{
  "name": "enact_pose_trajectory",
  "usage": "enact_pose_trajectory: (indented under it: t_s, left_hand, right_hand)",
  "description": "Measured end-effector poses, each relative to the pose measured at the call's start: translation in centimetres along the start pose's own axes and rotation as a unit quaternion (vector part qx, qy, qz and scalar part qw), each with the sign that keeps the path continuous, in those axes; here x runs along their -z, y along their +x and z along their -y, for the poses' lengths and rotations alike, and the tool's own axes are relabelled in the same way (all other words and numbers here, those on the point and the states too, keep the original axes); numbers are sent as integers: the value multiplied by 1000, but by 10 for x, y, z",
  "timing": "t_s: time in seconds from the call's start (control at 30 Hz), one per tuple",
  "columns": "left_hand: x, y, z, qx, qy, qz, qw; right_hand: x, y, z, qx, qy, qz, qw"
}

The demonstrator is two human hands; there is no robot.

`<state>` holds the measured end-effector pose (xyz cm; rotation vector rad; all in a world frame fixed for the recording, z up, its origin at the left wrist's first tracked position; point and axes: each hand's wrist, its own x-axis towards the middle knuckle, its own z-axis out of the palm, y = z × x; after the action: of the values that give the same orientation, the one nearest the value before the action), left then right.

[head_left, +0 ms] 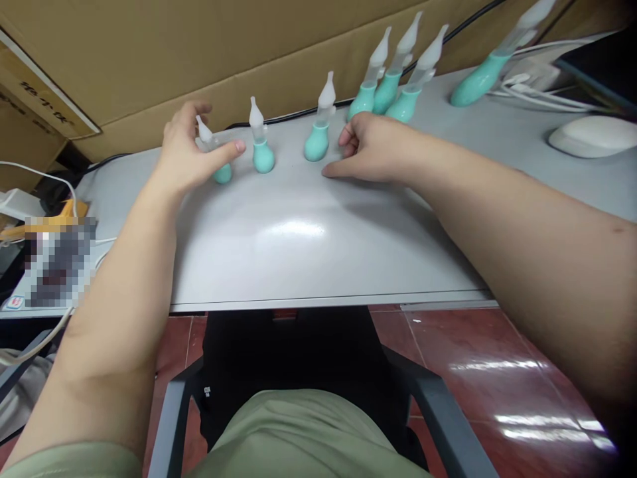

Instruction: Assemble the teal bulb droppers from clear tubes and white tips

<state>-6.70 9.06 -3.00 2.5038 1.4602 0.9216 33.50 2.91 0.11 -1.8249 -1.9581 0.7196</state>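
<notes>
My left hand (186,149) wrapped its grip around the leftmost teal rubber bulb with a clear pointed nozzle (215,154), standing near the far edge of the pale grey desk (298,259). Just beside it stood a second teal bulb with a white tip (260,141), then a third teal bulb (320,126). My right hand (378,146) rested on the desk just right of that third one, fingers curled loosely, grasping nothing. Three more teal bulbs (393,83) clustered behind my right hand along the far edge.
</notes>
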Motion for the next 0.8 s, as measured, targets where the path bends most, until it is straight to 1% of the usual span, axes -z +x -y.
enact_pose_trajectory:
  t_s: [0.03,0.07,0.1,0.13,0.2,0.3,0.4,0.47,0.57,0.67,0.73,0.8]
  left_hand:
    - [4,-2,-3,63,-1,-25,998]
    - [8,-2,-6,115,-2,-38,993]
    - [10,-2,-8,144,-8,-24,989]
    - [11,-2,-9,159,-13,-8,987]
    - [12,-2,-8,156,-31,27,987]
    - [8,-7,-7,127,-90,49,987]
    - [0,-16,-14,124,-175,28,976]
    - [-5,-19,-21,134,-208,16,969]
    - [-9,-21,-28,152,-215,-5,965]
    - [-11,-19,-28,161,-221,-20,962]
    - [-11,-17,-25,158,-213,-15,964]
    - [-9,-14,-18,141,-175,0,974]
  right_hand:
    - [2,-2,2,-3,-24,11,1000]
    - [3,-5,3,-2,-44,19,999]
    - [4,-6,5,4,-61,28,998]
    - [4,-8,5,15,-73,38,996]
    - [3,-8,4,34,-88,53,994]
    - [1,-4,-4,58,-74,61,994]
    - [-1,3,-13,84,-59,67,992]
    - [-2,6,-15,90,-68,72,991]
    - [-3,4,-12,81,-80,75,991]
    - [-3,1,-9,76,-85,76,991]
    - [-3,0,-10,85,-82,76,990]
    - [-3,1,-12,103,-69,74,990]
